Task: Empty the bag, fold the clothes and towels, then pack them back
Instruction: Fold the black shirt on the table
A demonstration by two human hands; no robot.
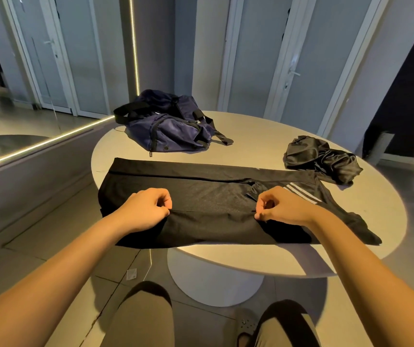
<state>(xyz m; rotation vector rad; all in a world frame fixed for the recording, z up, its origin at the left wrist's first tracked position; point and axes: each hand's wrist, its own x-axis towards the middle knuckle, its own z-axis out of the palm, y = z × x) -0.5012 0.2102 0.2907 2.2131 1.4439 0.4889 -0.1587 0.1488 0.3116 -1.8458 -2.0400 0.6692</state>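
Note:
A black garment with white stripes (208, 196) lies spread flat across the near half of the round white table (263, 151). My left hand (148, 209) pinches a fold of its fabric near the middle left. My right hand (281, 205) pinches the same fold further right, beside the white stripes. A navy blue bag with black straps (168, 123) sits slumped at the far left of the table. A crumpled shiny black garment (321, 159) lies at the far right of the table.
The table stands on a white pedestal (213, 279) on a tiled floor. White doors and a lit strip line the wall behind. My knees and one shoe show below the near edge of the table.

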